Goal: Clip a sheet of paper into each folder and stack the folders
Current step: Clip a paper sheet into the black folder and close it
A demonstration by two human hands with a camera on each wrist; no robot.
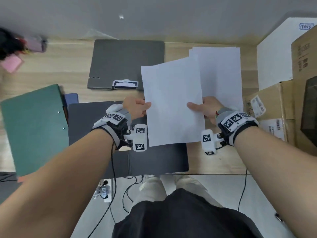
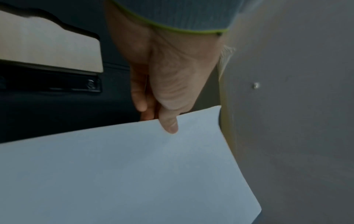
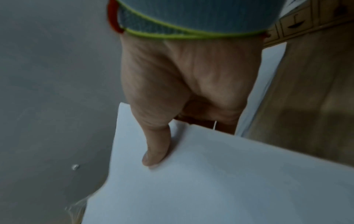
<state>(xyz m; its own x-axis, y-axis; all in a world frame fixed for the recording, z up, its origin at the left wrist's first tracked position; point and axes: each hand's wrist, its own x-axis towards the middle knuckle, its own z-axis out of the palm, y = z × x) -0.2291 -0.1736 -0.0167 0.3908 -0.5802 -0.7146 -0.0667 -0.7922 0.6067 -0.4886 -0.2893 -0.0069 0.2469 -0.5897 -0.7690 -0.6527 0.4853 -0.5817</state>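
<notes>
A white sheet of paper (image 1: 172, 102) hangs above the table, held by both hands. My left hand (image 1: 137, 108) pinches its left edge, thumb on top (image 2: 169, 122). My right hand (image 1: 204, 107) pinches the right edge with the thumb lying on the sheet (image 3: 156, 150). Under the sheet lies an open black folder (image 1: 154, 160) at the table's front edge. A grey folder (image 1: 127, 60) with a clip (image 1: 125, 84) lies farther back. A stack of white paper (image 1: 221, 73) rests at the right.
A green folder (image 1: 34, 127) lies at the left over other folders. Cardboard boxes (image 1: 291, 107) stand at the right edge. Pink and dark items (image 1: 13, 48) sit at the far left. Cables and a power strip (image 1: 104, 189) lie on the floor below.
</notes>
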